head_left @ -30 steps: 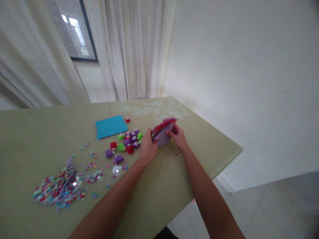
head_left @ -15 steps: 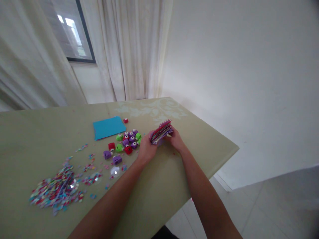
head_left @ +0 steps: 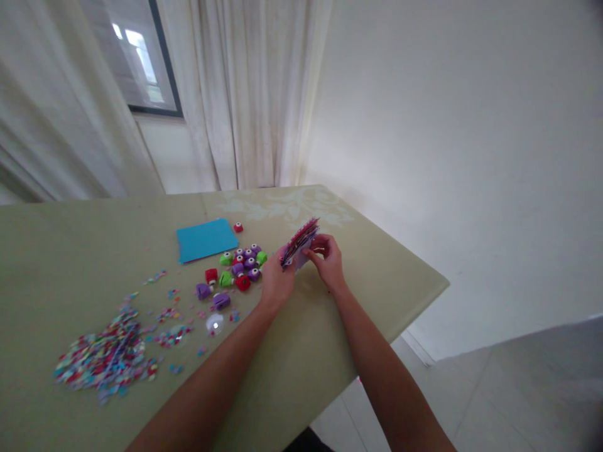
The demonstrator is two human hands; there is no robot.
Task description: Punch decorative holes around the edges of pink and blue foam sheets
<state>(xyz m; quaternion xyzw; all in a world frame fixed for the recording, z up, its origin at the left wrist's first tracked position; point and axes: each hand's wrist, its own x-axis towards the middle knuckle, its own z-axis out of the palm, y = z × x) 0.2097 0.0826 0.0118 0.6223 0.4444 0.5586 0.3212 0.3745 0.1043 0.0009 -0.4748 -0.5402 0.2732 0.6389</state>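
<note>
My left hand [head_left: 277, 280] is closed around the left end of a stack of patterned paper sheets [head_left: 300, 243], pink and purple at the edges, held tilted above the table. At its near right side my right hand [head_left: 328, 258] pinches the pale lilac face of the stack between thumb and fingers. Just left of my left hand lies a cluster of purple, green and red craft punches [head_left: 238, 267] with white round tops. Behind them rests a blue sheet stack [head_left: 207, 240], and a single red punch [head_left: 238, 227] sits by its corner.
A heap of small multicoloured paper cut-outs [head_left: 106, 358] spreads over the left of the table [head_left: 301, 351], with scattered bits around it. A clear round disc [head_left: 215, 324] lies near my left forearm. The table's right edge borders a tiled floor and a white wall.
The paper stack has turned steeper and shifted slightly left, showing more of its lilac face. My right hand has moved from its far right end to its near side.
</note>
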